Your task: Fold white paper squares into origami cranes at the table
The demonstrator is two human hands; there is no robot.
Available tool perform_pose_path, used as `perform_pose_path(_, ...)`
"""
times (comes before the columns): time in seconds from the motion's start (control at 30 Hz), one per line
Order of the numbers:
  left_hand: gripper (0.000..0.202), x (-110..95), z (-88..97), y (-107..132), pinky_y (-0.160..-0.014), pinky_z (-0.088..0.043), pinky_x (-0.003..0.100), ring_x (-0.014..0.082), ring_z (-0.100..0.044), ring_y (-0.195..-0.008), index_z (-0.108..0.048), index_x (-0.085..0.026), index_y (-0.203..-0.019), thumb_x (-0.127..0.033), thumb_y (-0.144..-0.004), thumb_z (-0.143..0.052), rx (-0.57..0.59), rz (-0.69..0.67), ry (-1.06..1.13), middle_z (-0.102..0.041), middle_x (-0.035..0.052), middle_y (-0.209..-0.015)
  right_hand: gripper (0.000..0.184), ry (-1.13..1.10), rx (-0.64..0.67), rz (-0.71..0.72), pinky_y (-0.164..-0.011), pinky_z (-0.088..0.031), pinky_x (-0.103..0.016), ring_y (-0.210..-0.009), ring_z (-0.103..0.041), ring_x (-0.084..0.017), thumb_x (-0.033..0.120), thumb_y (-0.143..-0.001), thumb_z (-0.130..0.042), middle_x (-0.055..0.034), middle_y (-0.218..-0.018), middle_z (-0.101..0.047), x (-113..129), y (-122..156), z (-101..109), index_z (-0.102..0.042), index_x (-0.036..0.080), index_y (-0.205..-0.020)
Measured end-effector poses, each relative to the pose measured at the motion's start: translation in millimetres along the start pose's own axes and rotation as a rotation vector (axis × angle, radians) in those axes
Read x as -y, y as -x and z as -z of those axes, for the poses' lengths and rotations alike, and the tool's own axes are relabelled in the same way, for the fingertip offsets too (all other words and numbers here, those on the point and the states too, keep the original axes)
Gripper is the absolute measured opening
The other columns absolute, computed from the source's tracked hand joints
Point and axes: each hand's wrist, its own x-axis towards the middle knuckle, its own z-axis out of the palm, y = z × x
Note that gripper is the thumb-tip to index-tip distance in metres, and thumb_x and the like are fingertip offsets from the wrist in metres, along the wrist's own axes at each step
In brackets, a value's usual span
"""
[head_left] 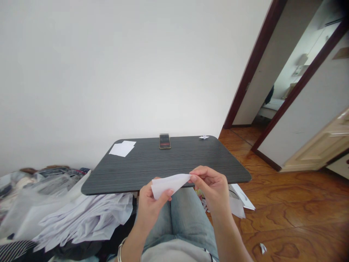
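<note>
Between my hands, over the near edge of the dark table point(128, 174), is a folded piece of white paper point(170, 183), wide at the left and narrowing to a point at the right. My left hand point(154, 202) grips its wide end, thumb lying on the front face and fingers behind. The narrow tip is pinched between the thumb and fingers of my right hand point(211, 183). What the paper's back looks like is hidden from me.
White paper sheets point(122, 148) lie at the table's far left. A phone point(164, 141) rests at the back middle, and a small folded white paper shape point(204, 137) sits at the back right. Clothes and white cloth point(89, 218) are heaped at left. A paper scrap point(263, 248) lies on the wooden floor.
</note>
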Motion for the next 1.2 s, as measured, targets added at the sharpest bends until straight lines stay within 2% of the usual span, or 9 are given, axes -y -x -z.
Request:
perform_pose_path(0.1,0.028,-0.4,-1.4,-3.8,-0.040,-0.037,0.018,0.0086,-0.046,-0.043,-0.059,-0.012,-0.055,-0.037,-0.062,-0.070,0.030,0.078,0.034,-0.051,-0.0019,-0.049,0.009,0.012,0.030,-0.037,-0.041,-0.039,-0.019,-0.053,-0.052,-0.011,0.026,-0.067,-0.070,-0.0017,-0.061,-0.061,-2.3,-0.7,-0.1,-0.069,0.018,-0.071)
perform_pose_path(0.3,0.029,-0.2,-4.7,-2.0,-0.038,-0.040,0.016,0.0078,-0.046,-0.044,-0.059,-0.013,-0.062,-0.040,-0.063,-0.068,0.052,0.145,0.093,-0.050,-0.0025,-0.051,0.013,0.008,0.145,-0.058,-0.041,-0.040,-0.019,-0.052,-0.050,-0.011,0.031,-0.070,-0.067,-0.0031,-0.068,-0.065,-9.7,-4.1,0.0,-0.071,0.019,-0.075)
perform_pose_path(0.43,0.030,-2.0,-7.0,0.6,-0.038,-0.041,0.017,0.0085,-0.047,-0.044,-0.060,-0.013,-0.067,-0.042,-0.065,-0.067,0.086,0.147,0.100,-0.055,-0.0007,-0.054,0.011,-0.040,0.137,-0.084,-0.042,-0.040,-0.018,-0.053,-0.052,-0.011,0.029,-0.072,-0.066,-0.0021,-0.065,-0.065,-12.5,-4.2,-1.4,-0.070,0.019,-0.074)
perform_pose_path(0.9,0.026,-4.4,-10.1,4.6,-0.039,-0.041,0.017,0.0086,-0.048,-0.045,-0.061,-0.013,-0.067,-0.039,-0.069,-0.064,0.054,0.107,0.059,-0.055,-0.0010,-0.055,0.013,-0.133,0.075,-0.142,-0.044,-0.040,-0.018,-0.048,-0.053,-0.009,0.025,-0.068,-0.069,0.0005,-0.055,-0.064,-14.2,-3.9,-5.2,-0.064,0.017,-0.059)
perform_pose_path(1.2,0.028,1.3,-9.5,-1.3,-0.039,-0.043,0.018,0.0095,-0.050,-0.045,-0.061,-0.012,-0.069,-0.037,-0.061,-0.071,0.113,0.246,0.119,-0.059,-0.0005,-0.053,0.017,-0.115,0.052,-0.158,-0.045,-0.042,-0.019,-0.046,-0.051,-0.009,0.023,-0.064,-0.071,0.0025,-0.049,-0.060,-13.8,-4.8,-6.7,-0.061,0.016,-0.053)
